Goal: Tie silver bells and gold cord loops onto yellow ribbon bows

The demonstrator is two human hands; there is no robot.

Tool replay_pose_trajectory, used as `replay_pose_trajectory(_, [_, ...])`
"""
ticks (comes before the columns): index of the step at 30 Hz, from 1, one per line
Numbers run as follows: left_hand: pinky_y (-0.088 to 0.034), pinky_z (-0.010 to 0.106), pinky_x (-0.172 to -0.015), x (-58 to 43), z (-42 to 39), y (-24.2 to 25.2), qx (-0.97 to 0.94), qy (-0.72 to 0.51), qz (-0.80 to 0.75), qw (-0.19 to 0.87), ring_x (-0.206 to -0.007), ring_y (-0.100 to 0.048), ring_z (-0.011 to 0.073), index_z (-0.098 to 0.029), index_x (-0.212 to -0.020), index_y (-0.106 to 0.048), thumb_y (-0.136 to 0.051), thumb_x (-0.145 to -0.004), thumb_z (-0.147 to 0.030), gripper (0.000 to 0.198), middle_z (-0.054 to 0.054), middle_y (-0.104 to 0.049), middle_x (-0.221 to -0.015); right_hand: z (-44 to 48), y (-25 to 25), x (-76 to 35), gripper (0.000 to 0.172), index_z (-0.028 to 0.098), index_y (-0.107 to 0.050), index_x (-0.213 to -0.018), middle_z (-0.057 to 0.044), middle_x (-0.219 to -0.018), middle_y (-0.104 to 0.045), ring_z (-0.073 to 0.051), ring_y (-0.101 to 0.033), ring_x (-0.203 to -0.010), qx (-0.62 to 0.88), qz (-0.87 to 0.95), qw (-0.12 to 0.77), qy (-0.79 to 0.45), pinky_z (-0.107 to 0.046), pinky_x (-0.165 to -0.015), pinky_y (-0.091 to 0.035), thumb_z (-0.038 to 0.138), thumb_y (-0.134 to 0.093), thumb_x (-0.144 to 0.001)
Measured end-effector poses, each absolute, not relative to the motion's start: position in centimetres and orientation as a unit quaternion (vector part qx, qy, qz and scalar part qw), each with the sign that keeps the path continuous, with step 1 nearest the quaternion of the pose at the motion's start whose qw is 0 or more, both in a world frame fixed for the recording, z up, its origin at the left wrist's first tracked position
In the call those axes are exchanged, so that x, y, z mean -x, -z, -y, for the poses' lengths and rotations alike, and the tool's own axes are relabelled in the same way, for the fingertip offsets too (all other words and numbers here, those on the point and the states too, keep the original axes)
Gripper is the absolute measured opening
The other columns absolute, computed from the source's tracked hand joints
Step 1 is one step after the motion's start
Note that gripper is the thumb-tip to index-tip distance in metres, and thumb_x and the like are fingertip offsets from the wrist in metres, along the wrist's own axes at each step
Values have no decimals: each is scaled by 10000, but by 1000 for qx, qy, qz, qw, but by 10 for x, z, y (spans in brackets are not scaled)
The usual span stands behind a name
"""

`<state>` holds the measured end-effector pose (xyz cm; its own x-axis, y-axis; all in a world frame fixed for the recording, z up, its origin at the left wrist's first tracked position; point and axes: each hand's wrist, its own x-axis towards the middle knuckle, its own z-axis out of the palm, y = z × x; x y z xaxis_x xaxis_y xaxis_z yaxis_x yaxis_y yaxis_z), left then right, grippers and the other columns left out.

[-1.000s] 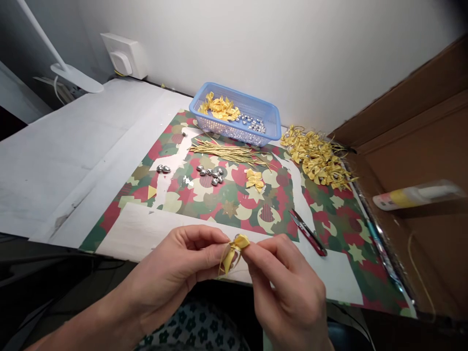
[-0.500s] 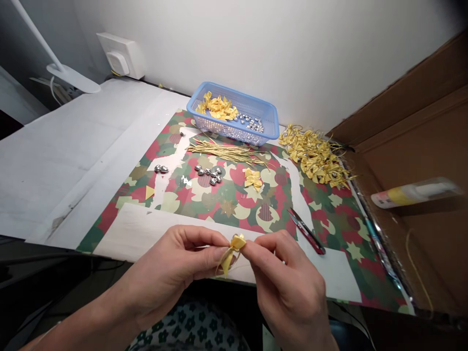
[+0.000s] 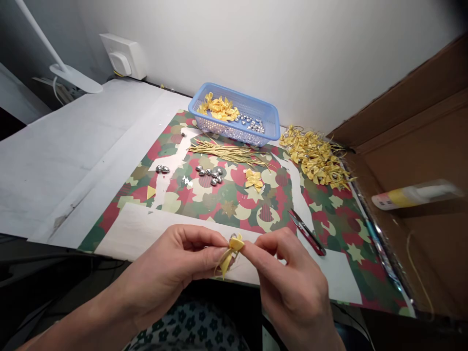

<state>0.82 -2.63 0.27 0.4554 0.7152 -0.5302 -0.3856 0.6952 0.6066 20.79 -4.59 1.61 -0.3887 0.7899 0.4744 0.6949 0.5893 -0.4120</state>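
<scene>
Pinching one yellow ribbon bow (image 3: 231, 247) at their fingertips, the left hand (image 3: 171, 273) and right hand (image 3: 292, 287) hold it just above the table's near edge. One heap of corded bows (image 3: 316, 158), too many to count, looks finished. One loose bow (image 3: 254, 179), one bundle of gold cords (image 3: 226, 152), two silver bells (image 3: 163, 168) and one blue basket (image 3: 271, 123) of parts lie unused beside one pair of snips (image 3: 307, 233).

Small yellow ribbon bow (image 3: 231, 251), thin gold cord looped about it; pinched at the near table edge, upper loop upright, tail hanging.
</scene>
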Motion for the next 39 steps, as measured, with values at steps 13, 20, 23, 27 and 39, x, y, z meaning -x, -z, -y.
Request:
replay_pose_trajectory(13, [-514,179,-711,-8,27,-2,-218,-330,-404,825,-747,-648,120,-176,-808,-854,-906,-774,-266,109,29,-777,-783,46,-7,-204,340,184,-736,-1040,-44,-783,-576,-165,-499,-717,455,816,356,-33,-301,-611,-406,7,-457,-964])
replay_pose_trajectory(20, [-503,184,-701,-7,27,0,-226,-327,-406,823,-736,-638,121,-185,-805,-856,-913,-764,-274,113,25,-773,-767,41,-20,-207,309,149,-753,-942,-51,-740,-596,-160,-524,-679,437,842,316,-17,-288,-585,-412,-13,-489,-944])
replay_pose_trajectory(23, [-506,191,-713,-7,28,1,-232,-324,-405,823,-747,-644,126,-187,-807,-857,-908,-769,-272,106,25,-779,-773,41,-19,-207,306,148,-748,-919,-47,-722,-595,-158,-508,-672,431,844,319,-5,-292,-591,-395,-8,-488,-957])
replay_pose_trajectory(27, [-507,204,-727,-7,29,0,-239,-319,-411,820,-762,-653,137,-187,-794,-855,-899,-777,-271,96,32,-791,-794,42,-16,-207,298,139,-746,-893,-48,-714,-602,-159,-484,-669,422,848,320,6,-307,-610,-365,3,-494,-974])
replay_pose_trajectory(39, [-486,215,-707,-8,30,1,-248,-315,-423,813,-725,-621,134,-207,-785,-853,-902,-767,-299,106,23,-767,-752,42,-15,-203,284,141,-742,-935,-42,-710,-598,-153,-474,-663,412,851,326,-2,-308,-600,-362,8,-497,-984])
